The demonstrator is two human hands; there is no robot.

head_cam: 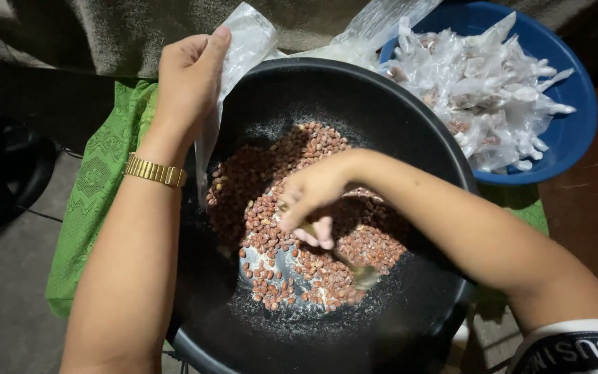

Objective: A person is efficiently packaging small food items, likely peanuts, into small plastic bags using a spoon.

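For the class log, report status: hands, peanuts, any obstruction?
Left hand grips clear plastic bag. Right hand holds spoon in peanuts, black basin. Nothing in the way.

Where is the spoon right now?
In the head view, the spoon is in the right hand, low in the black bowl among the peanuts.

I am in what looks like a home food-packing corner, not a fitted kitchen. A wide black round pan (327, 90) full of reddish-brown roasted peanuts (271, 180) sits in front of me over a green lace cloth (102, 180). Just beside it, a round blue plastic basin (576, 111) is heaped with small knotted clear plastic packets (486, 90). Bare grey concrete floor (8, 312) shows below on my left.
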